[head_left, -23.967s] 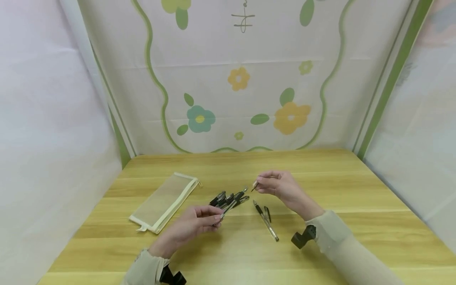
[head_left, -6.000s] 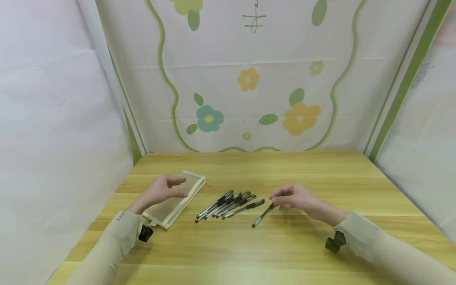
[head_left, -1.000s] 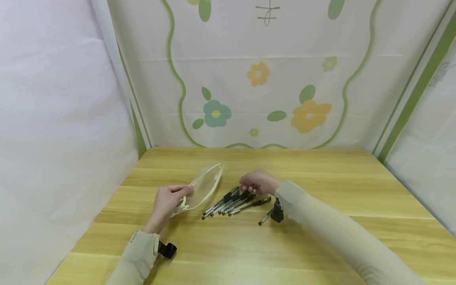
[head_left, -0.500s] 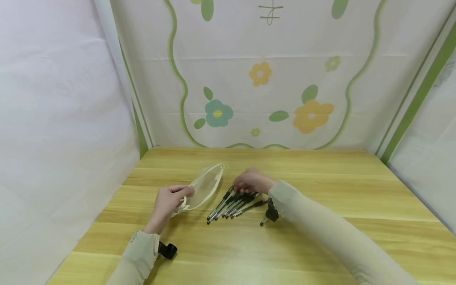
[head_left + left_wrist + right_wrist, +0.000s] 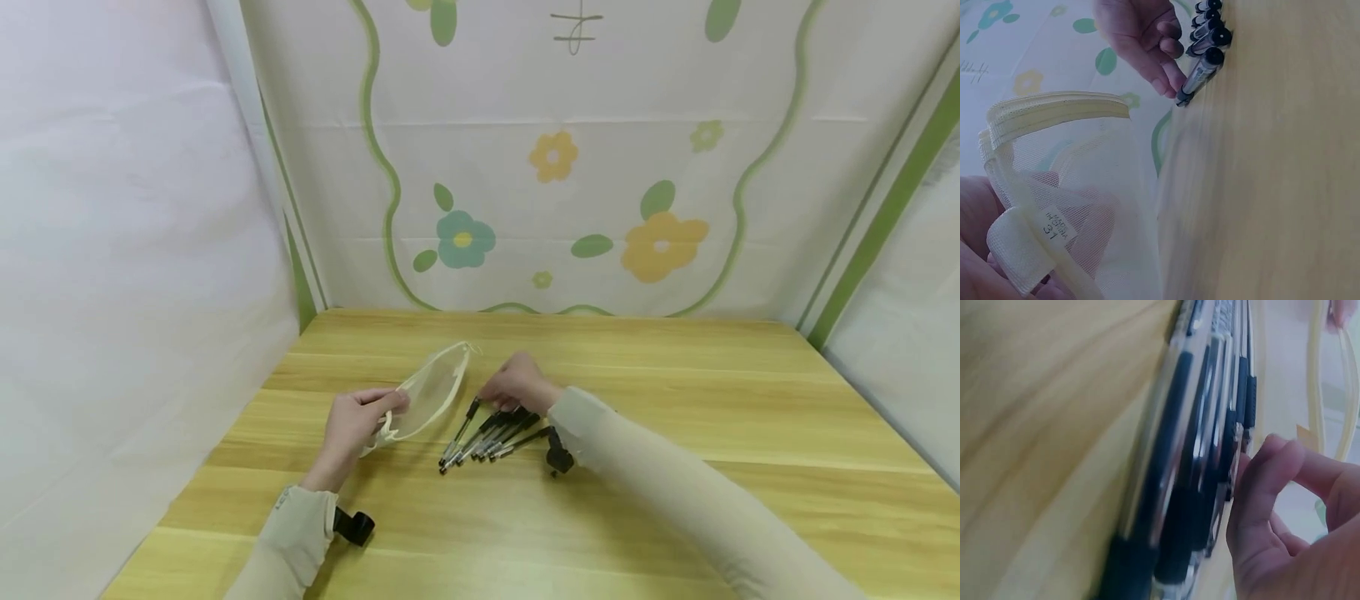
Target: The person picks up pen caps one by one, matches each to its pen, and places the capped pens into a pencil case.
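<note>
My left hand [image 5: 356,429] grips the near end of a cream mesh zip pouch [image 5: 435,392], which stands with its mouth parted toward the pens. In the left wrist view a small printed label [image 5: 1057,225] shows on the pouch. Right of it, several clear gel pens with black caps [image 5: 504,435] lie side by side on the table. My right hand [image 5: 517,385] is over their far ends, thumb and forefinger pinching the tip of the leftmost pen [image 5: 459,437]. That pen is fanned slightly apart from the others.
Pale wood tabletop [image 5: 465,533] lies under everything. A white flowered cloth [image 5: 525,208] hangs behind it, with white cloth walls at both sides. Under the right wrist's black camera [image 5: 558,454], the end of one more pen [image 5: 554,474] peeks out.
Since a second ago, my right hand has slid left across the far ends of the pens to the leftmost one, which has swung apart. My left hand still holds the pouch. Earlier the pouch lay flat.
</note>
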`<state>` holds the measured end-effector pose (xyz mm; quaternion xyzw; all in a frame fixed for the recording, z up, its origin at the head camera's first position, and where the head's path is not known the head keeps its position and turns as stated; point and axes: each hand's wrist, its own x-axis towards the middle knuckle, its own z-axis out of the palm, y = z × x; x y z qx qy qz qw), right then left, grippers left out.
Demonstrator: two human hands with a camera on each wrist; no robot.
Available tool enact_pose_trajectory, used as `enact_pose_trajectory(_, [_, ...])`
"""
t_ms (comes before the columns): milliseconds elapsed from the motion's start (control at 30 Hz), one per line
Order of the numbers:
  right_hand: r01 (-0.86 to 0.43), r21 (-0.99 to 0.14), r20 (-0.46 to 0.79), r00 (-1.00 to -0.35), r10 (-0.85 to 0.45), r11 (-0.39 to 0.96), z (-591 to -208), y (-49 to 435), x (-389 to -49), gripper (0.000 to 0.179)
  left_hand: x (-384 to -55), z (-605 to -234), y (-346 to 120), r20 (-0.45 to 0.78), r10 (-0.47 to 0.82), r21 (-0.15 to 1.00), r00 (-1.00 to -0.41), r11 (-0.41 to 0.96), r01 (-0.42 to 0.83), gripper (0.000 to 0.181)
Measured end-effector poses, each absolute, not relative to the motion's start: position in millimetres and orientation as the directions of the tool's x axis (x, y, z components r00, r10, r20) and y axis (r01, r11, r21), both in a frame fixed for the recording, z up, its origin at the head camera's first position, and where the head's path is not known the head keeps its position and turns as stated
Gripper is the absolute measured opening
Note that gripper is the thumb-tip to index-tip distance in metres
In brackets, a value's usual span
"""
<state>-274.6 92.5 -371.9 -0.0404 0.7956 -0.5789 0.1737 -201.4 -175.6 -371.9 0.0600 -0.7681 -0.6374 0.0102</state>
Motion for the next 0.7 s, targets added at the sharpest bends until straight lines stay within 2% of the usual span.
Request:
enact_pose_trajectory(500, [0.053, -0.958, -0.135, -0.950, -0.280, 0.283, -376.3, 74.3, -271.7, 0.015, -201.9, -358.8, -194.2, -0.049, -0.203, 0.985, -0.978, 0.155, -0.081, 0.040])
enact_pose_trajectory(700, [-0.017, -0.957, -0.097, -0.923, -0.373, 0.291, -380.6, 67.2, -273.0, 0.038, -203.5, -358.4, -202.3, -0.047, -0.224, 0.991, -0.974, 0.114, -0.073, 0.041])
